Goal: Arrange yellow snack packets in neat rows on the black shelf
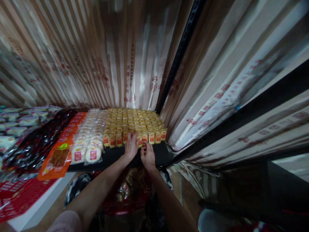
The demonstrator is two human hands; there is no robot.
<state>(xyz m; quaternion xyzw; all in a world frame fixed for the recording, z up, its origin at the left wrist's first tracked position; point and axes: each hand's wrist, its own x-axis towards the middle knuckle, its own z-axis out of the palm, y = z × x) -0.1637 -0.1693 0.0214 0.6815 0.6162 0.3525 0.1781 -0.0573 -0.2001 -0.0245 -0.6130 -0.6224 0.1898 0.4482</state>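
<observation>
Rows of small yellow snack packs (pixel 131 124) with red labels fill a black shelf (pixel 159 154). My left hand (pixel 131 146) rests palm down on the front row of these packs, fingers together over them. My right hand (pixel 147 155) is just beside it, fingertips pinching a yellow pack (pixel 144 138) at the front edge. Both forearms reach up from the bottom of the view.
White round packs (pixel 87 145) lie left of the yellow ones, then orange packets (pixel 58 158) and dark red packets (pixel 36 141). A red basket (pixel 127 196) with goods sits below my arms. Printed plastic sheeting (pixel 217 80) hangs behind and to the right.
</observation>
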